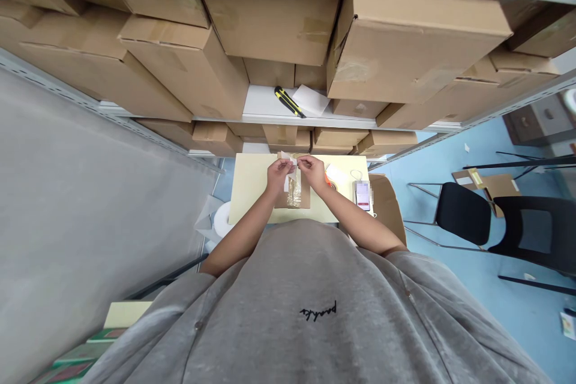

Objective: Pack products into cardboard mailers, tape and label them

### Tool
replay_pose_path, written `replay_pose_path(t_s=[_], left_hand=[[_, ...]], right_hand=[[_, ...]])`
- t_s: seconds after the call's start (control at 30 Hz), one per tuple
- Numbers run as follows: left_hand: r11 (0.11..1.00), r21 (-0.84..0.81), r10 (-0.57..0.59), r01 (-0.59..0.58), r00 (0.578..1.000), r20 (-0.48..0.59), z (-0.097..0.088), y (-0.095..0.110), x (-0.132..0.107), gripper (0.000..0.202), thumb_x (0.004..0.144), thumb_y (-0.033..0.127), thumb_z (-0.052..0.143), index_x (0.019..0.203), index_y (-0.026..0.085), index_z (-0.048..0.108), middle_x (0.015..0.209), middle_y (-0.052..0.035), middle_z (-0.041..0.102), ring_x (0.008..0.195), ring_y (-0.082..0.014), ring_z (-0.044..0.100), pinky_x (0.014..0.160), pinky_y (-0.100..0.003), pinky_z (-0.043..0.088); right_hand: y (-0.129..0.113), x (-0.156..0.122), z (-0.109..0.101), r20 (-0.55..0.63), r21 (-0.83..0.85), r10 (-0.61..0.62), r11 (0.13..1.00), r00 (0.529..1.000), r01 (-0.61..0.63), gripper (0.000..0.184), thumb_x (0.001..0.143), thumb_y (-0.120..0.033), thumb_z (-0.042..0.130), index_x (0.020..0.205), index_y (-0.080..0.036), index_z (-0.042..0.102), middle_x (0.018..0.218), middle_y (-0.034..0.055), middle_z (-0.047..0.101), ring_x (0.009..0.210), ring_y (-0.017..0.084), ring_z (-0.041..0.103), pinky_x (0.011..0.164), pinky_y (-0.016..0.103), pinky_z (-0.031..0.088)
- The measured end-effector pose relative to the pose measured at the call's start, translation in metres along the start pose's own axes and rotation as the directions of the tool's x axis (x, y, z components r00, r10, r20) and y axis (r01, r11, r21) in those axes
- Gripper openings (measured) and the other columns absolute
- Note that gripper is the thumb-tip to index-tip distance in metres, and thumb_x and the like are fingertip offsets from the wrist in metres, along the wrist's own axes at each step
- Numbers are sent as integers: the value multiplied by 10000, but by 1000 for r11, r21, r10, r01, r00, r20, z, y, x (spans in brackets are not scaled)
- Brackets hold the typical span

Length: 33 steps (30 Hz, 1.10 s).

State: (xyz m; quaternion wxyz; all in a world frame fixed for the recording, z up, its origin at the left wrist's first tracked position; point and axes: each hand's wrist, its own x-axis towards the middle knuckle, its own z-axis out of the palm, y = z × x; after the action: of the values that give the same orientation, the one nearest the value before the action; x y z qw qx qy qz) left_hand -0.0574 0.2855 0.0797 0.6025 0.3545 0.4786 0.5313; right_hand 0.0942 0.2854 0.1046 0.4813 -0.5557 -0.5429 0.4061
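Note:
Over the near part of a pale yellow table, my left hand and my right hand are close together with fingers pinched. Between the fingertips is a small white label, gripped from both sides. Beneath them lies a cardboard box with a strip of shiny clear tape down its middle. Part of a white patch on the box shows beside my left hand. An orange tape roll is partly hidden behind my right forearm.
A phone lies on the table's right side. Ahead, shelves hold several cardboard boxes and a yellow-black box cutter. A large open carton stands right of the table, a white roll left. Black chairs are farther right.

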Motion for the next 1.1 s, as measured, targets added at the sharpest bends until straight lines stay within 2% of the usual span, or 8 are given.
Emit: replay_pose_path(t_s=[0.17, 0.27, 0.37, 0.5, 0.6, 0.73, 0.87, 1.1], left_hand=[[999, 12, -47, 48, 997, -65, -5, -4, 0, 331, 730, 429, 894, 766, 195, 662, 792, -16, 703, 773, -170, 722, 829, -369, 620], [998, 19, -65, 68, 991, -115, -10, -10, -1, 325, 734, 413, 872, 746, 201, 626, 752, -4, 676, 721, -156, 702, 821, -377, 616], [997, 30, -68, 74, 984, -167, -17, -16, -2, 314, 733, 413, 849, 745, 205, 614, 745, -11, 680, 705, -152, 692, 811, -369, 602], [996, 66, -48, 63, 976, -214, -30, -23, -2, 279, 719, 396, 819, 741, 214, 609, 742, -14, 691, 721, -155, 687, 813, -359, 589], [995, 65, -52, 72, 960, -276, -44, -29, -1, 261, 707, 382, 793, 735, 219, 592, 725, 0, 680, 713, -147, 683, 803, -350, 584], [996, 18, -78, 93, 914, -399, -68, -39, 2, 239, 668, 352, 760, 722, 217, 570, 688, 21, 644, 684, -130, 673, 776, -321, 579], [988, 16, -122, 153, 844, -522, -91, -48, 3, 217, 662, 333, 716, 716, 217, 541, 660, 40, 618, 661, -114, 658, 735, -283, 574], [974, 17, -162, 227, 745, -647, -123, -51, -2, 144, 692, 293, 615, 696, 240, 480, 593, 59, 534, 616, -121, 620, 658, -267, 559]], right_hand=[[5, 1, -4, -70, 16, 49, 999, 996, -48, 296, 870, -509, 673, 891, -228, 764, 963, 58, 786, 881, 214, 729, 814, 334, 615], [9, 2, -6, -86, 27, 103, 994, 991, -101, 305, 867, -518, 665, 894, -227, 754, 858, 39, 770, 807, 211, 714, 724, 325, 610], [12, 3, -8, -108, 31, 141, 990, 984, -138, 308, 870, -506, 663, 907, -214, 751, 734, 15, 734, 728, 196, 699, 714, 320, 601], [15, 5, -9, -126, 86, 182, 981, 975, -172, 335, 856, -520, 672, 929, -201, 740, 673, 6, 719, 655, 190, 697, 648, 309, 582], [17, 7, -10, -151, 161, 191, 973, 970, -166, 361, 841, -545, 692, 940, -200, 730, 699, 25, 747, 686, 216, 729, 606, 314, 583], [16, 10, -11, -189, 202, 213, 964, 959, -174, 378, 834, -559, 718, 936, -195, 726, 786, 55, 788, 795, 248, 780, 628, 326, 614], [14, 11, -10, -189, 207, 245, 957, 951, -206, 388, 840, -570, 742, 954, -200, 724, 827, 58, 803, 862, 264, 800, 680, 353, 650], [16, 12, -11, -198, 184, 183, 972, 963, -147, 431, 854, -625, 682, 971, -211, 705, 810, 52, 785, 871, 255, 797, 726, 364, 659]])
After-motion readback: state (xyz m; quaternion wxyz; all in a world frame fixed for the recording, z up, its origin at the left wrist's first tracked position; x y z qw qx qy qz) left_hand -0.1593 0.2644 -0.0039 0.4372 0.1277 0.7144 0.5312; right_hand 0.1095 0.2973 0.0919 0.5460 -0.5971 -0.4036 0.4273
